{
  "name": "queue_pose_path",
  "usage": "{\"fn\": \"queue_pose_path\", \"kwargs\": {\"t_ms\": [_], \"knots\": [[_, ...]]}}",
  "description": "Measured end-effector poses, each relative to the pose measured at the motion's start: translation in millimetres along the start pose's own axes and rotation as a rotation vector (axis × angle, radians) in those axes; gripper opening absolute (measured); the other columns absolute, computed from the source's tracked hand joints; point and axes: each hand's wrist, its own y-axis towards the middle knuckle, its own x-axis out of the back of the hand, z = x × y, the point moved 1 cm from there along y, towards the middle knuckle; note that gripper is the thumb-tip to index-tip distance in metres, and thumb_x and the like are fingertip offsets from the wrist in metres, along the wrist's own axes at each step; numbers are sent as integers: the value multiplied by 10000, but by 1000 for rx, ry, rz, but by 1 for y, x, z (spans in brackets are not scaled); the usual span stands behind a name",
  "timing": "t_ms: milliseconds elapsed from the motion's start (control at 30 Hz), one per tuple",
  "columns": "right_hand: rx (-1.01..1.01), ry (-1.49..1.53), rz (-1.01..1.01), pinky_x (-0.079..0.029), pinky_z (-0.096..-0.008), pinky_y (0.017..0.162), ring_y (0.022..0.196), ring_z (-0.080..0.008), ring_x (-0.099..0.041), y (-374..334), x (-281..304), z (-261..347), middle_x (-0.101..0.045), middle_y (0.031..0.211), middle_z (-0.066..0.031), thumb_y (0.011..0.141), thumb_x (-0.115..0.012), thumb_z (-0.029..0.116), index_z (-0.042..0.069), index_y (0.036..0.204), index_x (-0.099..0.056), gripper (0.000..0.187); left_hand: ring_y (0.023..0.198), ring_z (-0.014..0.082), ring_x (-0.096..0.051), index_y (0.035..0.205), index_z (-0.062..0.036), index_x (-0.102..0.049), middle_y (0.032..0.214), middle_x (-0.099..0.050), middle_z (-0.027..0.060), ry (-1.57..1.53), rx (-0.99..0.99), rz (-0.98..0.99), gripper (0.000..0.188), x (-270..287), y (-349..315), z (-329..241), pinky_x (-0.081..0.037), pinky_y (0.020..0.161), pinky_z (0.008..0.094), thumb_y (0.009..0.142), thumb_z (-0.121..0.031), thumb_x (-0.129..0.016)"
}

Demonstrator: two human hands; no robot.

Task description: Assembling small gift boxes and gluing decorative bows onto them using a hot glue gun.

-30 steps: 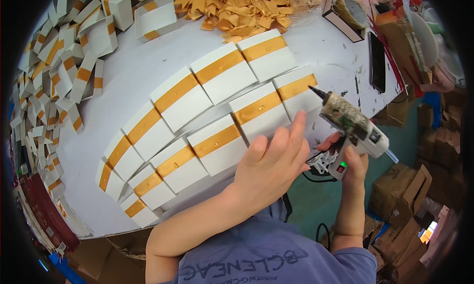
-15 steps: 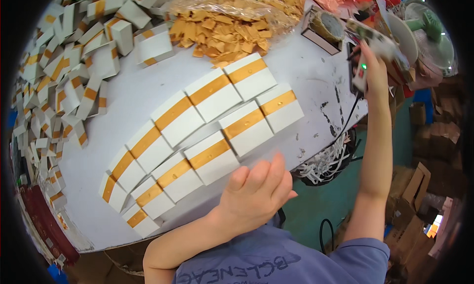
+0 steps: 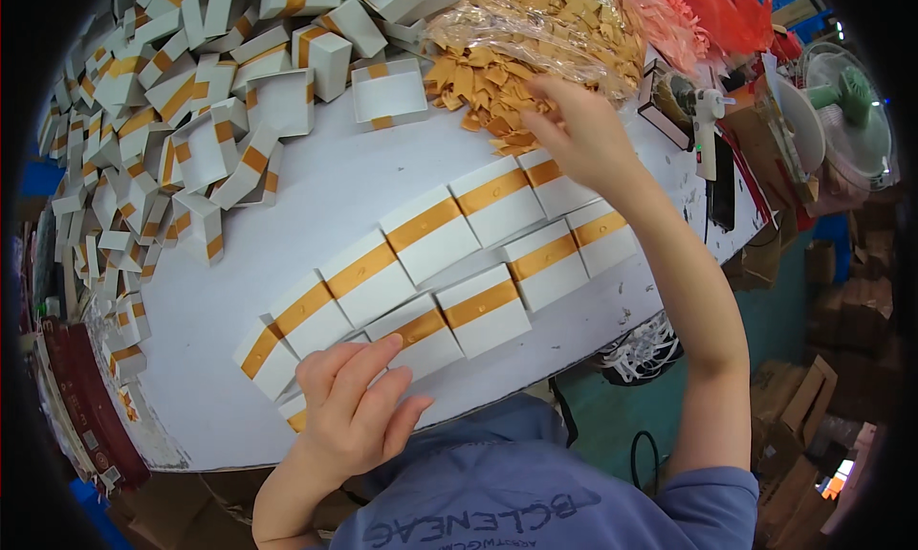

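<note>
From the head camera, we see that our left hand (image 3: 354, 402) covers part of the near row of white boxes (image 3: 448, 252), so we can't make out at least one box under it. Its fingers are bent and spread apart, and we see nothing in it. One fingertip is right by a gold band (image 3: 419, 332), but we can't tell if it touches. Our right hand (image 3: 585, 139) is over the pile of gold ribbon bits (image 3: 476, 79), its thumb and first finger parted. We can't tell if it touches any, as the other fingers are tucked out of sight. Our right hand and arm hide bits of the boxes at the right end of both rows. The clear plastic bag (image 3: 564, 14) is cut off at the top, and the front of the glue gun (image 3: 706, 120) is hard to see. The boxes sit on the white bench (image 3: 215, 335) in two bendy rows, side by side. Each box we see well has a shiny gold band across it, and many bands have a small shiny spot. The ribbon bits are little, folded and all jumbled, past the far row.
</note>
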Motion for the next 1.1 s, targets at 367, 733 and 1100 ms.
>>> {"fn": "queue_pose_path", "kwargs": {"t_ms": [367, 733, 1100], "knots": [[-71, -153, 270, -465, -393, 698, 813, -302, -578, 55, -86, 81, -577, 833, -124, 730, -643, 257, 87, 803, -657, 186, 897, 296, -512, 946, -37, -554, 1056, -567, 112, 17, 125, -115, 347, 24, 0, 59, -370, 771, 374, 654, -112, -725], [-94, 315, 463, -457, -328, 656, 807, -235, -577, 42, -74, 171, -612, 897, -123, 701, -670, 264, 43, 786, -666, 237, 837, 226, -553, 1039, -37, -514, 865, -586, 76, 351, 39, -322, 414, 20, 51, 110, -408, 766, 333, 667, -60, -694], [-317, 1204, 444, -399, -204, 504, 532, -49, -473, -9, -99, 226, -559, 613, -7, 867, -572, 132, -14, 887, -517, 157, 758, 78, -573, 999, 1, -463, 920, -622, 96, -1037, 779, -719, 177, 34, -22, 97, -456, 639, 214, 850, 15, -559]]}}
